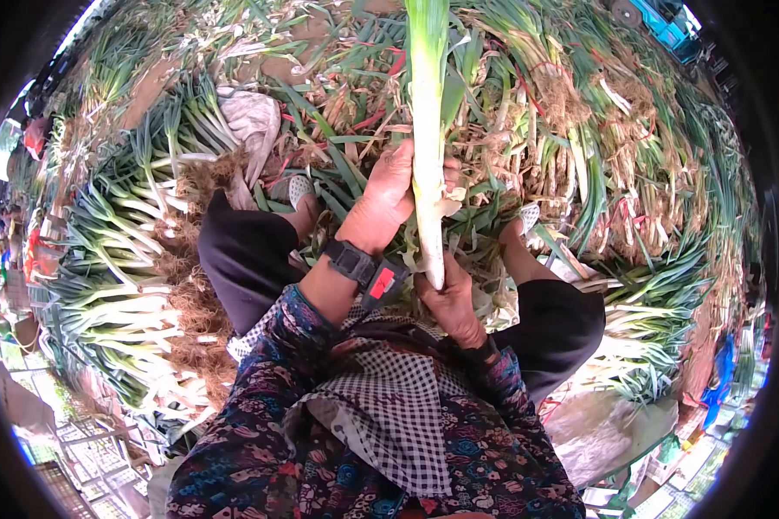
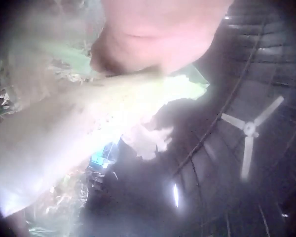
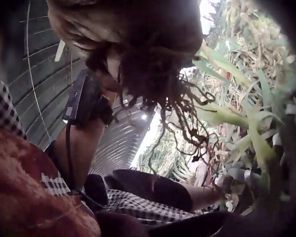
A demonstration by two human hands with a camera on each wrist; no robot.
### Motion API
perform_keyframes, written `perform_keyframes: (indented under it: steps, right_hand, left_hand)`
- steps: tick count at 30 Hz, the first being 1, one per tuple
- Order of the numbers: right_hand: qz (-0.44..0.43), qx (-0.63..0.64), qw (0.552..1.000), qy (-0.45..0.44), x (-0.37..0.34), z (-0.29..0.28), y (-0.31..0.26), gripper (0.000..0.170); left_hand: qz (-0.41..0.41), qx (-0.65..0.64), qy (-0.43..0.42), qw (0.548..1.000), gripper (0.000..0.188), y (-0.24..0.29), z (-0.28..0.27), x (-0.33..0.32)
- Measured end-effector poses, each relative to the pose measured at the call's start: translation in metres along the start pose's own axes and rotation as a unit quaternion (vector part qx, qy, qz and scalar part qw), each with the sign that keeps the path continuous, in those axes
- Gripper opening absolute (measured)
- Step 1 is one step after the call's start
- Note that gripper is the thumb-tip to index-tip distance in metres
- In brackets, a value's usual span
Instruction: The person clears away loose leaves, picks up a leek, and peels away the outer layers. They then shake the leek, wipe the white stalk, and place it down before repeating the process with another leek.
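A single large leek (image 1: 427, 164) stands in front of the body, green leaves toward the far side and white end pointing back at the person. My left hand (image 1: 389, 186) grips its white shaft partway up, with fingers showing beyond the stalk. In the left wrist view, that hand (image 2: 158, 37) lies against the pale leek shaft (image 2: 64, 133), where a loose scrap of skin (image 2: 147, 139) hangs. My right hand (image 1: 450, 298) holds the leek's root end. Brown, stringy roots (image 3: 187, 121) dangle below the right hand (image 3: 128, 27) in the right wrist view.
Trimmed-looking leeks (image 1: 121, 259) lie in rows at the left, roots inward; more leeks (image 1: 649, 311) lie at the right. Bundles with dirty roots (image 1: 571, 104) are heaped ahead. Leaf litter covers the ground between the feet. A pale sack (image 1: 251, 121) lies front left.
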State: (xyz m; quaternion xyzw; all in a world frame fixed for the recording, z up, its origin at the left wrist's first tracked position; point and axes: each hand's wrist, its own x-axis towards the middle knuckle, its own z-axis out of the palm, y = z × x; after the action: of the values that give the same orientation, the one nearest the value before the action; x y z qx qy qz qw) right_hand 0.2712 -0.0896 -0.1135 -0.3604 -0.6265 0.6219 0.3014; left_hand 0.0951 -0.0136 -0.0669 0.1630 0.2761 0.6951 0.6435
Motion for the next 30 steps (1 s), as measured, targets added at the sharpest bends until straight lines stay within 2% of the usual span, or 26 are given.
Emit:
perform_keyframes:
  steps: [1, 2, 3, 4, 5, 7, 9, 10, 11, 12, 13, 14, 15, 16, 18, 19, 20, 22, 23, 24, 25, 26, 27, 28, 29, 30]
  right_hand:
    - [-0.066, -0.079, 0.994, 0.035, 0.001, 0.000, -0.002, 0.026]
    - [-0.133, -0.158, 0.976, 0.070, 0.002, 0.000, -0.006, 0.026]
    - [-0.122, -0.165, 0.976, 0.077, 0.003, -0.004, -0.022, 0.025]
    - [-0.110, -0.170, 0.975, 0.086, 0.005, -0.008, -0.037, 0.025]
    - [-0.126, -0.205, 0.967, 0.089, 0.010, -0.015, -0.031, 0.028]
    - [-0.136, -0.169, 0.972, 0.091, 0.015, -0.019, -0.036, 0.029]
    - [-0.146, -0.142, 0.975, 0.085, 0.012, -0.019, -0.041, 0.027]
    - [-0.111, -0.112, 0.985, 0.072, 0.007, -0.018, -0.043, 0.029]
    - [-0.075, -0.082, 0.992, 0.060, 0.005, -0.018, -0.044, 0.031]
    - [-0.076, -0.083, 0.992, 0.059, 0.007, -0.020, -0.044, 0.031]
    - [-0.107, -0.156, 0.979, 0.069, 0.010, -0.021, -0.045, 0.037]
    - [-0.137, -0.229, 0.961, 0.077, 0.011, -0.022, -0.044, 0.043]
    - [-0.138, -0.231, 0.960, 0.074, 0.012, -0.021, -0.040, 0.043]
    - [-0.133, -0.257, 0.954, 0.083, 0.014, -0.018, -0.031, 0.045]
    - [-0.124, -0.281, 0.947, 0.094, 0.012, -0.010, -0.017, 0.047]
    - [-0.128, -0.321, 0.934, 0.089, 0.010, -0.005, -0.012, 0.049]
    - [-0.132, -0.361, 0.919, 0.085, 0.009, -0.001, -0.007, 0.050]
    - [-0.116, -0.363, 0.921, 0.076, 0.013, 0.001, -0.006, 0.051]
    - [-0.172, -0.260, 0.950, 0.027, 0.015, 0.001, -0.008, 0.048]
    - [-0.224, -0.152, 0.963, -0.023, 0.013, 0.002, -0.014, 0.046]
    - [-0.054, -0.005, 0.994, -0.097, 0.003, 0.000, -0.035, 0.037]
    - [-0.052, -0.007, 0.994, -0.100, -0.001, -0.005, -0.042, 0.037]
    - [0.074, 0.139, 0.974, -0.162, -0.002, -0.014, -0.047, 0.035]
    - [0.197, 0.279, 0.914, -0.220, -0.002, -0.018, -0.048, 0.033]
    - [0.169, 0.394, 0.872, -0.236, -0.004, -0.017, -0.043, 0.029]
    - [0.170, 0.394, 0.871, -0.238, -0.007, -0.015, -0.035, 0.029]
  left_hand:
    - [-0.035, 0.000, -0.015, 0.999, 0.043, 0.003, 0.001, -0.001]
    - [-0.031, -0.002, -0.015, 0.999, 0.043, 0.001, -0.001, -0.002]
    - [-0.032, 0.195, 0.003, 0.980, 0.035, -0.005, -0.008, -0.003]
    - [-0.033, 0.385, 0.022, 0.922, 0.028, -0.016, -0.021, -0.003]
    - [-0.035, 0.370, -0.023, 0.928, 0.022, -0.053, -0.060, 0.007]
    - [0.100, 0.474, -0.148, 0.862, 0.011, -0.063, -0.046, -0.027]
    - [0.050, 0.462, -0.108, 0.879, 0.014, -0.073, -0.068, -0.036]
    - [0.030, 0.597, -0.069, 0.799, 0.022, -0.060, -0.079, -0.023]
    - [-0.001, 0.716, -0.039, 0.697, 0.031, -0.048, -0.090, -0.011]
    - [-0.039, 0.816, 0.038, 0.575, 0.045, -0.025, -0.084, 0.010]
    - [0.045, 0.620, 0.064, 0.781, 0.049, 0.003, -0.064, 0.009]
    - [0.125, 0.367, 0.085, 0.918, 0.054, 0.032, -0.037, 0.004]
    - [0.155, 0.289, 0.072, 0.942, 0.054, 0.050, -0.019, 0.013]
    - [0.183, 0.209, 0.058, 0.959, 0.054, 0.065, -0.003, 0.022]
    - [0.181, 0.179, -0.009, 0.967, 0.054, 0.082, 0.026, 0.024]
    - [0.207, 0.223, 0.073, 0.950, 0.051, 0.075, 0.032, 0.031]
    - [0.213, 0.198, 0.112, 0.950, 0.043, 0.061, 0.028, 0.034]
    - [0.113, 0.125, 0.133, 0.977, 0.032, 0.051, 0.019, 0.030]
    - [0.067, 0.082, 0.095, 0.990, 0.025, 0.052, 0.010, 0.026]
    - [0.034, 0.020, 0.016, 0.999, 0.024, 0.050, -0.003, 0.024]
    - [0.018, -0.032, -0.059, 0.998, 0.026, 0.049, -0.008, 0.020]
    - [0.006, -0.085, -0.134, 0.987, 0.029, 0.048, -0.011, 0.016]
    - [0.016, -0.106, -0.141, 0.984, 0.034, 0.047, -0.004, 0.013]
    - [0.028, -0.127, -0.147, 0.981, 0.040, 0.047, 0.005, 0.009]
    - [0.044, -0.115, -0.125, 0.985, 0.051, 0.045, 0.013, 0.008]
    - [0.067, -0.101, -0.115, 0.986, 0.060, 0.043, 0.019, 0.008]
